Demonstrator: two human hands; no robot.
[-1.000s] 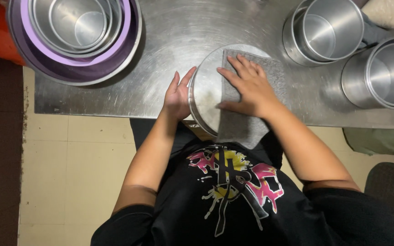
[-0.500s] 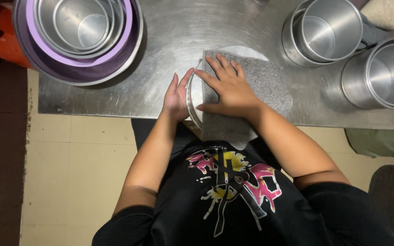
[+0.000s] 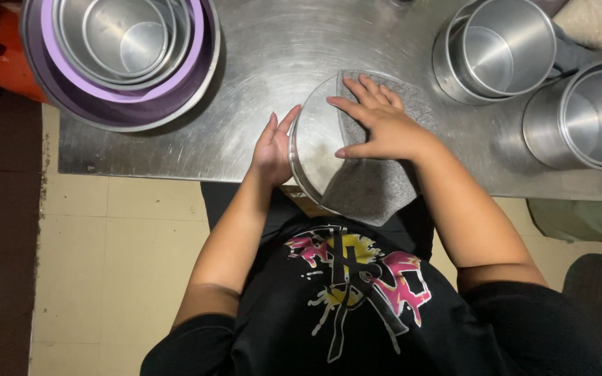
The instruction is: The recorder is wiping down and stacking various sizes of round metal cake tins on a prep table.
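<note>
A round metal pan (image 3: 315, 150) lies upside down at the front edge of the steel table (image 3: 259, 69). A grey cloth (image 3: 371, 188) is spread over its right part and hangs past the table edge. My right hand (image 3: 377, 125) lies flat on the cloth, fingers spread, pressing it onto the pan. My left hand (image 3: 273, 146) rests against the pan's left rim, fingers straight and pointing away from me.
At the far left stands a stack of nested metal pans inside a purple basin (image 3: 120, 56). Two tall metal tins (image 3: 496, 49) (image 3: 587, 115) stand at the right, a pale bag (image 3: 597, 21) behind them. Below the table is tiled floor (image 3: 120, 244).
My right hand has slid with the cloth across the pan, ending a little higher and further right. My left hand stays at the rim.
</note>
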